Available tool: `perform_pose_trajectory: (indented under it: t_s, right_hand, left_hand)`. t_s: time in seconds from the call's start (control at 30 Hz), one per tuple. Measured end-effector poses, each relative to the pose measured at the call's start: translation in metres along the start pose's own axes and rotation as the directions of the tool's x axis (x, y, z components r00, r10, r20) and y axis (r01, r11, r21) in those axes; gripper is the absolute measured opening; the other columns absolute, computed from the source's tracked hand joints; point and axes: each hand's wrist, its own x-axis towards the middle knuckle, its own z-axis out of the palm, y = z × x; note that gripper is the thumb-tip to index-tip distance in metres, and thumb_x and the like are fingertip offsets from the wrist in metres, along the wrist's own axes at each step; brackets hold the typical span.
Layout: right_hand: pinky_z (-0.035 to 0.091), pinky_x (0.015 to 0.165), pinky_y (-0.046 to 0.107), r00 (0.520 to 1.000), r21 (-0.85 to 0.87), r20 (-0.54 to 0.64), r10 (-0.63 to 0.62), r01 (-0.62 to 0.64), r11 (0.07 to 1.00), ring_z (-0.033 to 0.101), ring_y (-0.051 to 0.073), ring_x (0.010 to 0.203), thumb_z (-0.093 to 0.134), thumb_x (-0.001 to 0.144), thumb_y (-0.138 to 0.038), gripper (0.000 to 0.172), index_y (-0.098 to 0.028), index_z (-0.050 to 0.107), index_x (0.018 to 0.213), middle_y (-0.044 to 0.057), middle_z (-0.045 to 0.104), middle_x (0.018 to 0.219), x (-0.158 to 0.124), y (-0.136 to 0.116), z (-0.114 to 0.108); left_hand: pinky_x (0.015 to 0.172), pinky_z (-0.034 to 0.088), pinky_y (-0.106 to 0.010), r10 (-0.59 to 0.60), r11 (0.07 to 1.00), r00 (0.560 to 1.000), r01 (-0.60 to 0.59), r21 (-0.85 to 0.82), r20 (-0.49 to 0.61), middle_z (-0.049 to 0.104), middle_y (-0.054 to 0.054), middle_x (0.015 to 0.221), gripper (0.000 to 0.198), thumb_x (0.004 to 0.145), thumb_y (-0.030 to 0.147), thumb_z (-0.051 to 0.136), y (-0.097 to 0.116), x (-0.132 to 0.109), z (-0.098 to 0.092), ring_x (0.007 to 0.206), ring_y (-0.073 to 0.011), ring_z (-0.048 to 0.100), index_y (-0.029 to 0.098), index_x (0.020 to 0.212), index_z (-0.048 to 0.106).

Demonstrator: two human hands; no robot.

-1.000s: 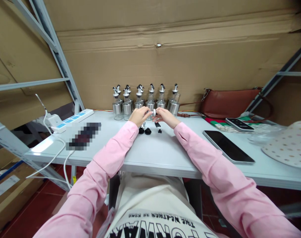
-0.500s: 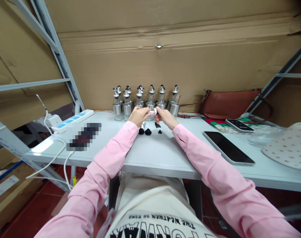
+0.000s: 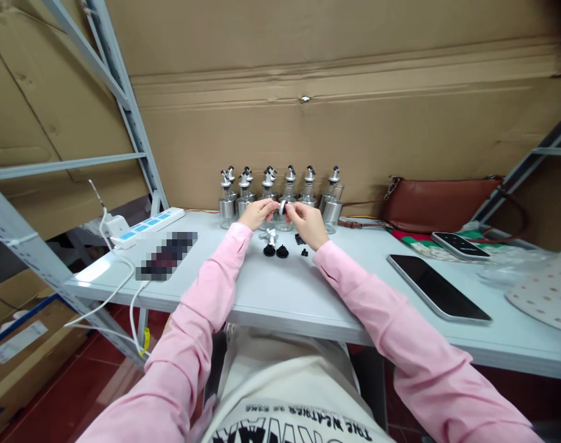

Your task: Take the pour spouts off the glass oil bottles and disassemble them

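Note:
Between my hands, just in front of the bottles, is a silver pourer top [image 3: 283,207] with a dark part at its right side. My left hand [image 3: 257,214] pinches it from the left, and the fingers of my right hand [image 3: 310,224] are closed on its right side. Below them on the table lie silver pourer pieces [image 3: 272,237], two round black stoppers [image 3: 282,251] and small black parts [image 3: 304,252]. Behind stand several glass bottles [image 3: 331,212] with steel sleeves, most showing silver pourers with black tips. My fingers hide part of the held piece.
A power strip [image 3: 154,225] with a white charger and cables sits at the left, beside a blurred-out dark object [image 3: 167,255]. On the right lie a large phone [image 3: 440,288], a smaller device [image 3: 460,245], a brown bag [image 3: 441,205] and a dotted item [image 3: 545,292].
The pourer top has turned, and a dark part now shows on its right side. My left hand has drawn back slightly, uncovering more silver pieces. The whole view has shifted slightly.

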Motion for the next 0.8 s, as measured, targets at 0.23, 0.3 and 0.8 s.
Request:
perform_pose_trajectory:
  t_s: [0.23,0.3,0.8]
  right_hand:
    - [0.040,0.064,0.026,0.965,-0.237,-0.033,-0.260,0.245,0.940,0.056,0.016,0.068,0.045,0.084,-0.039,0.028,-0.017,0.059,0.076,0.005,0.063,0.074,0.002,0.009,0.001]
    - [0.041,0.065,0.026,0.952,-0.264,-0.018,-0.304,0.289,0.920,0.057,0.016,0.069,0.045,0.085,-0.038,0.026,-0.017,0.059,0.078,0.006,0.063,0.075,0.003,0.011,0.001]
    - [0.044,0.075,0.032,0.909,-0.373,0.085,-0.409,0.410,0.833,0.059,0.022,0.085,0.044,0.087,-0.036,0.025,-0.017,0.059,0.092,0.011,0.063,0.092,0.000,0.014,-0.004]
  left_hand:
    - [0.057,0.036,-0.023,-0.055,0.971,0.994,0.076,-0.227,0.096,0.043,0.005,0.045,0.047,0.085,0.056,0.034,-0.004,0.002,-0.003,0.046,-0.0074,0.040,0.017,0.058,0.039]
    - [0.055,0.035,-0.022,-0.090,0.958,0.988,0.121,-0.262,0.128,0.042,0.005,0.043,0.047,0.085,0.055,0.036,-0.002,0.001,-0.003,0.045,-0.0068,0.039,0.016,0.057,0.039]
    - [0.047,0.033,-0.020,-0.276,0.834,0.935,0.348,-0.428,0.222,0.036,0.006,0.039,0.048,0.085,0.051,0.042,-0.002,0.000,-0.003,0.036,-0.0045,0.037,0.016,0.053,0.036]
